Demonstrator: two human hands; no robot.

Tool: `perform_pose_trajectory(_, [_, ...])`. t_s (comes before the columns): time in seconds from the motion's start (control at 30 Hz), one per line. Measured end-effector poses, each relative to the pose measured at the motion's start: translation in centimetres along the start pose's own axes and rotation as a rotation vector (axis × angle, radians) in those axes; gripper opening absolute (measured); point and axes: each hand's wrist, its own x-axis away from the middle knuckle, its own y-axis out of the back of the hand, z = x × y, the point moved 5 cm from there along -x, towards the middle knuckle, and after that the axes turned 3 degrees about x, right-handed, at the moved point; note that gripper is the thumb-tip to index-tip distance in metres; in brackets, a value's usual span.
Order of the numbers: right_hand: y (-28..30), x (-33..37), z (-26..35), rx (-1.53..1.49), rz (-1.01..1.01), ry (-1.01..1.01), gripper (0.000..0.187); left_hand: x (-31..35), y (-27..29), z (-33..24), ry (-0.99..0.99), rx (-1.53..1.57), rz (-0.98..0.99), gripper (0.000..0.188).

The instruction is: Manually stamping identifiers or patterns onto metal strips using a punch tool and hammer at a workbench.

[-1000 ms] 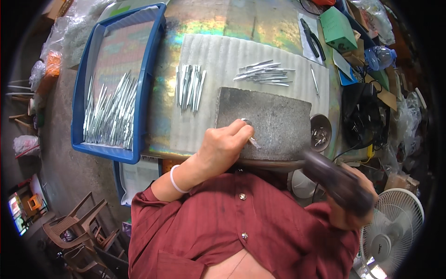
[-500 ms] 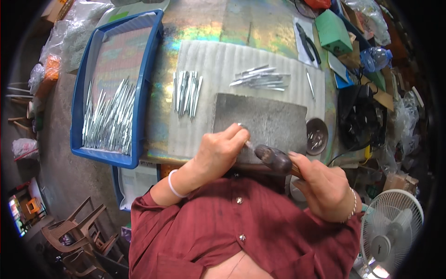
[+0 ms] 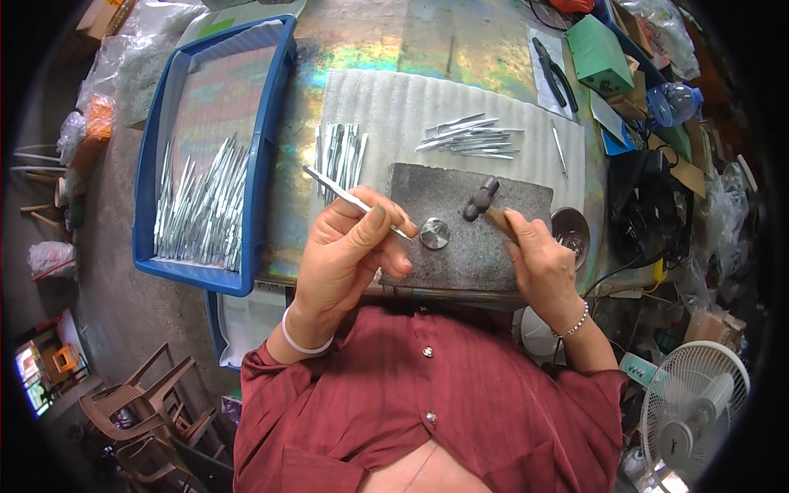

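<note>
My left hand [image 3: 349,242] is closed in a pinch on a slim silver metal rod [image 3: 337,189], its darker end pointing up and to the left. A hammer [image 3: 485,199] is in my right hand [image 3: 542,261], gripped by its wooden handle, with the dark head just above a grey stone slab [image 3: 509,271]. On the slab, between my hands, sits a small shiny round metal block [image 3: 435,233]. Behind my left hand, a row of similar rods [image 3: 349,156] lies on a white foam sheet [image 3: 386,103]. A looser pile of rods [image 3: 472,137] rests beyond the slab.
A blue tray [image 3: 261,156] with many silver rods stands at the left. To the slab's right is a bowl [image 3: 582,234] with small bits in it. Pliers [image 3: 554,76], a single rod [image 3: 560,149] and a green box [image 3: 599,56] lie far right; a white fan [image 3: 694,411] stands near right.
My left hand has moved left and lifted the rod off the slab, tilting it. My right hand has carried the hammer up and away from me. The round metal block is now uncovered.
</note>
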Motion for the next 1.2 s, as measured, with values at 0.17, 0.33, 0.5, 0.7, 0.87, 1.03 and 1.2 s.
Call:
perform_pose_trajectory(0.17, [-0.1, -0.8, -1.0, -0.079, 0.118, 0.024, 0.037, -0.5, 0.3, 0.4, 0.017, -0.034, -0.036, 0.015])
perform_pose_trajectory(0.33, [1.0, -4.4, -10.1, -0.142, -0.049, -0.311, 0.031, -0.7, -1.1, 0.1, -0.003, -0.196, -0.049, 0.028])
perform_pose_trajectory(0.5, [-2.5, -7.9, -18.7, 0.131, -0.096, -0.318, 0.026, 0.6, -2.7, -1.0, -0.116, -0.618, -0.124, 0.025])
perform_pose_trajectory(0.7, [-4.3, -10.7, -21.0, 0.317, -0.005, -0.361, 0.017, 2.0, -3.7, -2.8, -0.341, -0.928, 0.012, 0.038])
perform_pose_trajectory(0.87, [1.4, -8.2, -16.2, 0.042, -0.273, -0.149, 0.015, 2.3, -4.4, -1.7, -0.186, -0.987, -0.03, 0.021])
perform_pose_trajectory(1.03, [5.5, -3.7, -4.3, -0.712, 0.007, -0.142, 0.016, 0.7, -4.1, -0.2, -0.184, -1.044, 0.156, 0.023])
perform_pose_trajectory(1.2, [3.0, -2.2, 1.8, -1.016, 0.13, -0.044, 0.01, 0.0, -4.5, 2.3, -0.104, -0.793, 0.121, 0.028])
